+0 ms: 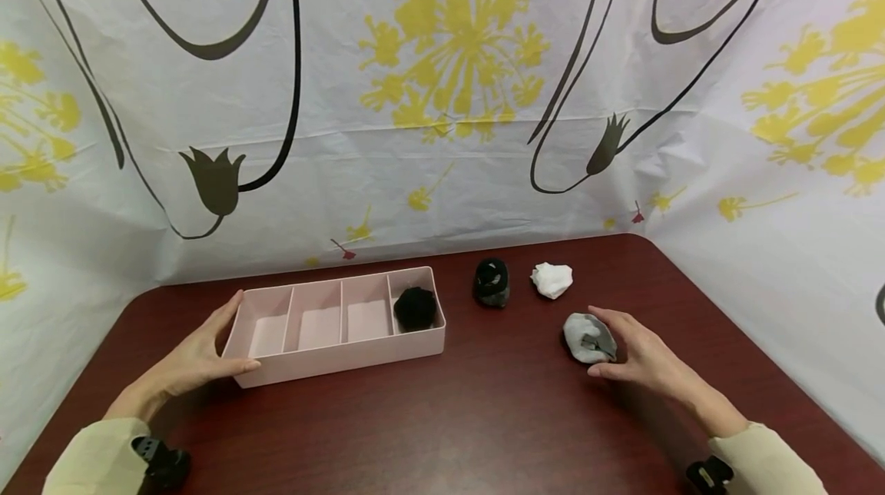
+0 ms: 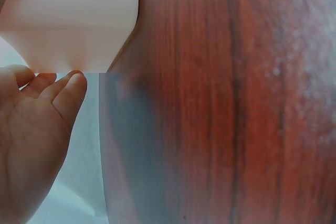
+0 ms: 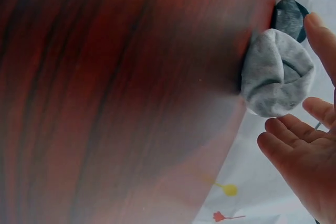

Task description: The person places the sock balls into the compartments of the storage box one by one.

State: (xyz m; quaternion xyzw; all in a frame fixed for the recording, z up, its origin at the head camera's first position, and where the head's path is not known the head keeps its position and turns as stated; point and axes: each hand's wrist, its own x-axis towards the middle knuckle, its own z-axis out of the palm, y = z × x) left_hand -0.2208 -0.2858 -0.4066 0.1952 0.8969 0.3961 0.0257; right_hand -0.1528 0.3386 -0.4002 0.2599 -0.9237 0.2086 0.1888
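A pale pink box (image 1: 332,360) with several compartments stands on the table, and a black rolled-up sock (image 1: 415,309) lies in its rightmost compartment. My left hand (image 1: 197,357) grips the box's left end, thumb along the front wall and fingers at the back corner; the left wrist view shows fingertips against the pink wall (image 2: 73,40). On the right, a grey rolled-up sock (image 1: 586,337) rests on the table. My right hand (image 1: 646,353) is spread around its right side. In the right wrist view the thumb and fingers stand loosely beside the grey sock (image 3: 275,74), not closed around it.
Behind the grey sock lie a black-and-grey rolled sock (image 1: 492,284) and a white crumpled bundle (image 1: 551,280), probably another sock. The dark red wooden table (image 1: 442,418) ends at a patterned white cloth (image 1: 449,195) hanging along its back and sides.
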